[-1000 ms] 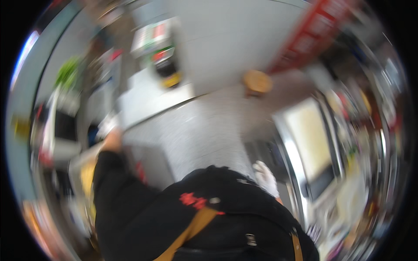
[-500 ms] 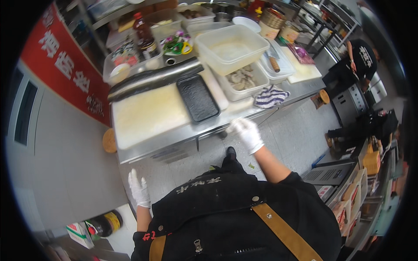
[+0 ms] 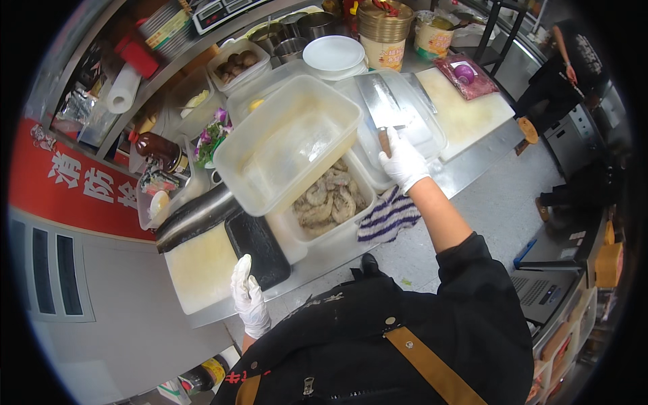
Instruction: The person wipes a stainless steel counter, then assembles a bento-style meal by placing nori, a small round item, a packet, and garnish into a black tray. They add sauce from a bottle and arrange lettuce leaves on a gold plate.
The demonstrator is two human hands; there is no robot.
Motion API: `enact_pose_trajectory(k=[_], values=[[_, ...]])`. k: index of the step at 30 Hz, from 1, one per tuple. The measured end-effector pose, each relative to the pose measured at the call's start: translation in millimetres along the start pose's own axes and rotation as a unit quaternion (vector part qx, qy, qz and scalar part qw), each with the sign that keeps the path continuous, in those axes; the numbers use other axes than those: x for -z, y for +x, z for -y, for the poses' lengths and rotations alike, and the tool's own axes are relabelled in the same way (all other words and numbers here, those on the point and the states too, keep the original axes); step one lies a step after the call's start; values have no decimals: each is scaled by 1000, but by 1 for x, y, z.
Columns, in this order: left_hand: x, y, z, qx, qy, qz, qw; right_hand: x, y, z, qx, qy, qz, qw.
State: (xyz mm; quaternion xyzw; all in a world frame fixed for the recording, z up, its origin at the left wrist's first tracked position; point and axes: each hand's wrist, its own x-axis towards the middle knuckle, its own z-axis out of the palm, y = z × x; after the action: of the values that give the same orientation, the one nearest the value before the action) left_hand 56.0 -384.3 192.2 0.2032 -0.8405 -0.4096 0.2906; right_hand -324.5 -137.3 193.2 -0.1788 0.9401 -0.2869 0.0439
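Note:
My right hand [image 3: 406,162], in a white glove, is closed round the wooden handle of a cleaver [image 3: 379,98]. The cleaver's broad blade lies on the lid of a clear plastic container [image 3: 422,128]. Gloved too, my left hand [image 3: 248,300] is held with its fingers stretched out, empty, by the near edge of a black tray [image 3: 260,253] and a white cutting board [image 3: 199,273]. Between my hands, an empty translucent tub [image 3: 287,148] rests tilted over a container of raw shrimp [image 3: 331,199]. A striped cloth [image 3: 389,216] lies beside the shrimp.
A long dark fish [image 3: 196,212] lies behind the left board. At the right stands a second cutting board [image 3: 462,111] with a packet of red meat [image 3: 466,75]. White lids [image 3: 333,54] and tins [image 3: 385,40] stand farther back. Another person [image 3: 567,67] is at the far right.
My right hand has moved forward from the counter's front edge and taken hold of the cleaver handle. My left hand has risen toward the black tray. The view has turned and come closer to the counter.

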Motion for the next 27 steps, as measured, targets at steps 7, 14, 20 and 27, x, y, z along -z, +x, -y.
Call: enact_pose_trajectory(k=[7,14,20,27], values=[[-28,32,-24,7,-76,-21,997,75,9,-54,-2,486,45,873],[-42,63,-29,-46,-6,-47,998,72,51,-184,-48,185,-136,972],[-54,70,-24,-16,-35,-90,995,55,57,-224,-37,105,-122,986],[-67,88,-40,43,16,-159,986,47,50,-142,-62,227,-47,971]])
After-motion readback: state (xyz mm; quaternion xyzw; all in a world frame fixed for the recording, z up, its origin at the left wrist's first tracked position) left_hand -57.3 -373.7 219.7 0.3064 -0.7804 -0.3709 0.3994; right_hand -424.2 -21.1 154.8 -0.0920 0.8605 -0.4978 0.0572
